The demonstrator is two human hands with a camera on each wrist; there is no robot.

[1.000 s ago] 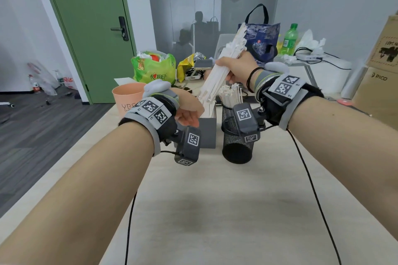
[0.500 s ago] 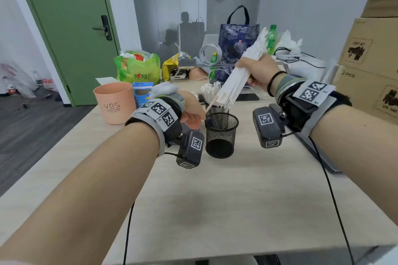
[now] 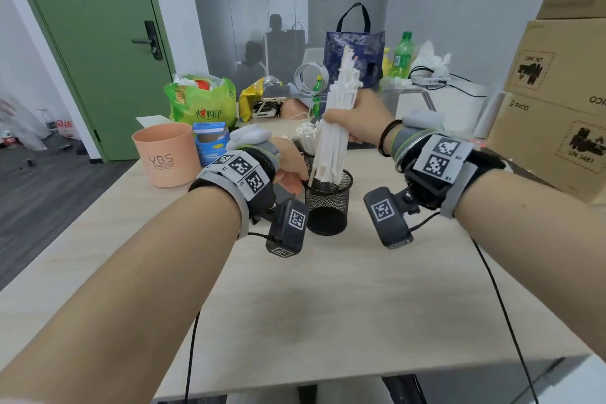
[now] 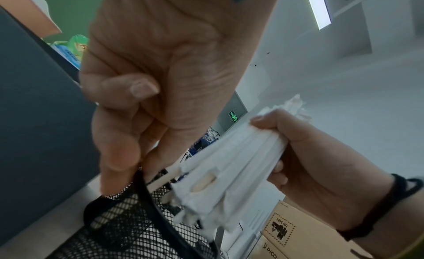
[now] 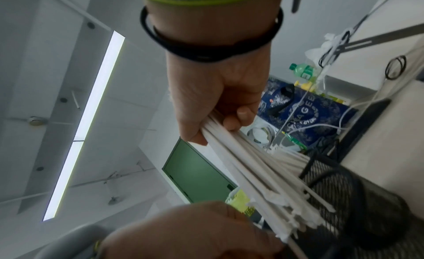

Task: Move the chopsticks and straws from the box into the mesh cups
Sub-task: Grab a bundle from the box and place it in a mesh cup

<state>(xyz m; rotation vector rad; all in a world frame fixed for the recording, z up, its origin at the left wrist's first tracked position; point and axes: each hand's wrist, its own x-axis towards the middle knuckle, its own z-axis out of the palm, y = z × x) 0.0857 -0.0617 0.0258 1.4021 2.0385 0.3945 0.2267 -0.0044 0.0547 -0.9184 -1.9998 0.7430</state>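
My right hand (image 3: 347,121) grips a thick bundle of white paper-wrapped chopsticks (image 3: 331,147), held almost upright. Its lower ends sit in the mouth of the near black mesh cup (image 3: 328,207). My left hand (image 3: 288,170) holds that cup by its left rim. In the left wrist view the fingers (image 4: 119,154) curl onto the mesh cup (image 4: 128,226) beside the bundle (image 4: 229,172). The right wrist view shows the right hand (image 5: 220,108), the bundle (image 5: 252,172) and the cup (image 5: 344,199). White straws (image 3: 308,138) stand in a second mesh cup behind. A dark grey box wall (image 4: 34,99) is at the left.
A pink cup (image 3: 167,154) and a blue carton (image 3: 211,141) stand left of my left hand, with a green bag (image 3: 203,102) behind. Stacked cardboard boxes (image 3: 557,108) border the table's right side. A navy tote (image 3: 354,52) and a green bottle (image 3: 403,54) are at the back.
My right hand has swung the bundle from a slant to nearly upright and lowered its ends into the near mesh cup. My left hand has moved onto the cup's rim.
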